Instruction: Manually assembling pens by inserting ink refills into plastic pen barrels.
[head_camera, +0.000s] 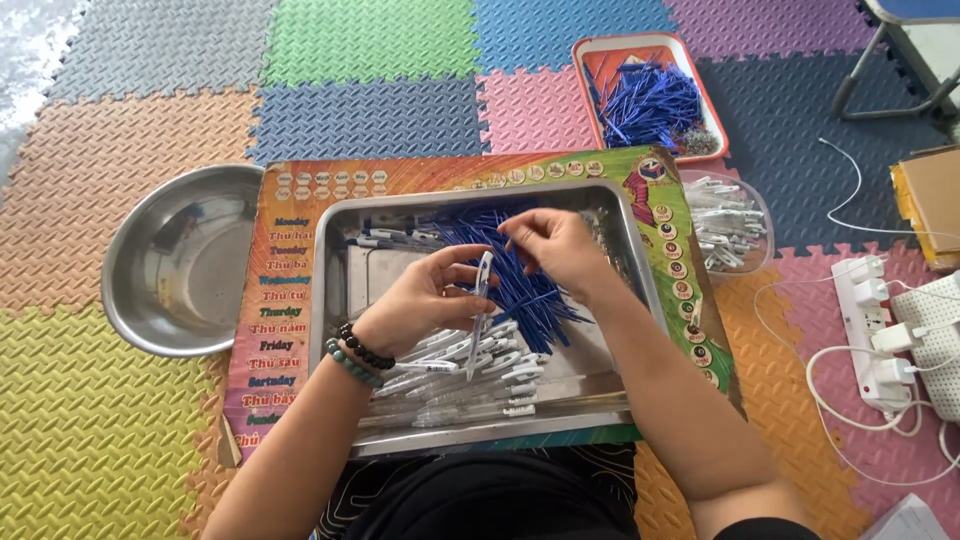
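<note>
Left hand fingers pinch a slim, light, stiff clear-and-white plastic pen barrel mid-shaft; right hand, at one o'clock, fingers nip thin blue refills, probably slippery.

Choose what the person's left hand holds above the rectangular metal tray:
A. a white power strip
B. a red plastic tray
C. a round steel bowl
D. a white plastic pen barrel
D: the left hand holds a white plastic pen barrel upright in its fingers above the rectangular metal tray, while the right hand reaches into the pile of blue pen refills.
</note>
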